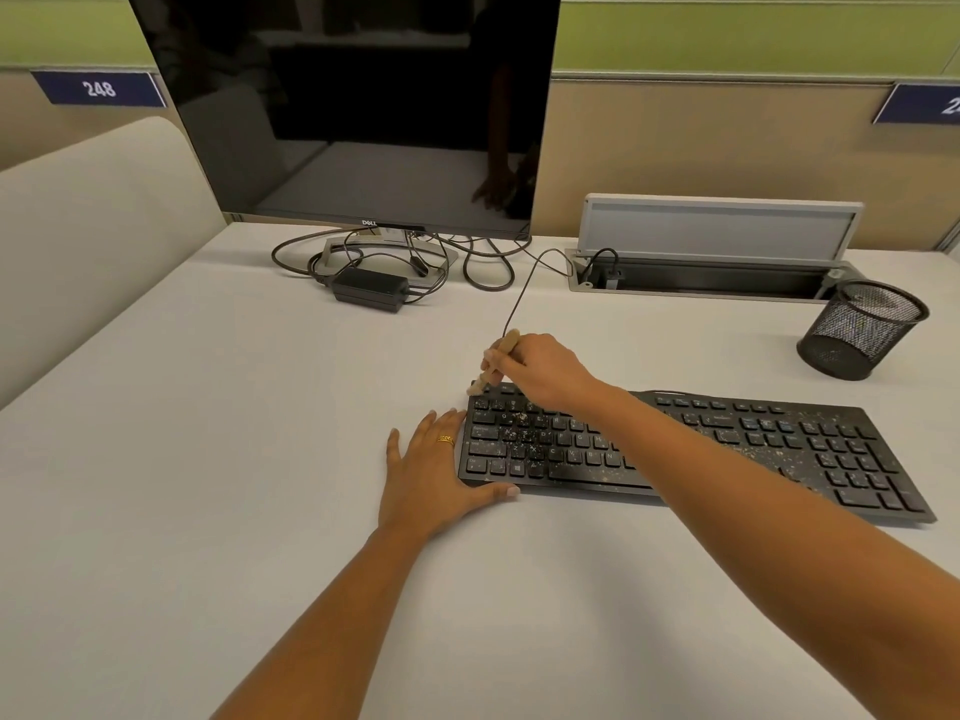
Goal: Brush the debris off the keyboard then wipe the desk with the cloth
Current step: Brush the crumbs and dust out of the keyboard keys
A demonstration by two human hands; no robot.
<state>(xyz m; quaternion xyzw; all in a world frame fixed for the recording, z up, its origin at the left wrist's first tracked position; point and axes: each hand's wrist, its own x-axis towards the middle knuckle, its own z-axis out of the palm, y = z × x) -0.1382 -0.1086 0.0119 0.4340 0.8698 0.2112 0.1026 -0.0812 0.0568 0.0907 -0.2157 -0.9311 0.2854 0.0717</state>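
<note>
A black keyboard [779, 449] lies on the white desk [208, 407], speckled with pale debris, thickest on its left keys. My right hand [540, 368] grips a small wooden-handled brush [496, 358], its bristle tip at the keyboard's top-left corner. My left hand [434, 472] lies flat on the desk with fingers spread, its thumb along the keyboard's front-left edge and its fingers against the left end. No cloth is in view.
A dark monitor [353, 106] stands at the back, with a power adapter [371, 289] and tangled cables at its base. An open cable tray [711, 252] sits back right. A black mesh pen cup [860, 330] stands right of it.
</note>
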